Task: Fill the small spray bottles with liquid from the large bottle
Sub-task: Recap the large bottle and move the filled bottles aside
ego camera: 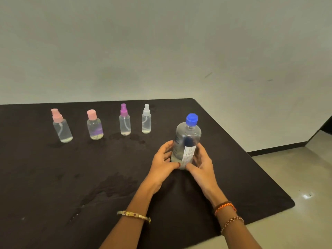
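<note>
A large clear bottle [186, 139] with a blue cap and a white label stands upright on the black table [53, 177]. My left hand [162, 164] and my right hand [201, 164] hold its lower part from either side, fingers curled round it. Several small bottles stand in a row at the back, all capped and holding clear liquid: a pink-topped spray bottle [62, 127], a pink-capped bottle [94, 126] with a purple label, a purple-topped spray bottle [124, 121] and a white-topped spray bottle [146, 120].
Wet patches [115, 187] darken the table in front of the small bottles and near my left forearm. The table's right edge runs diagonally close to my right arm, with pale floor [296, 177] beyond. A plain wall rises behind.
</note>
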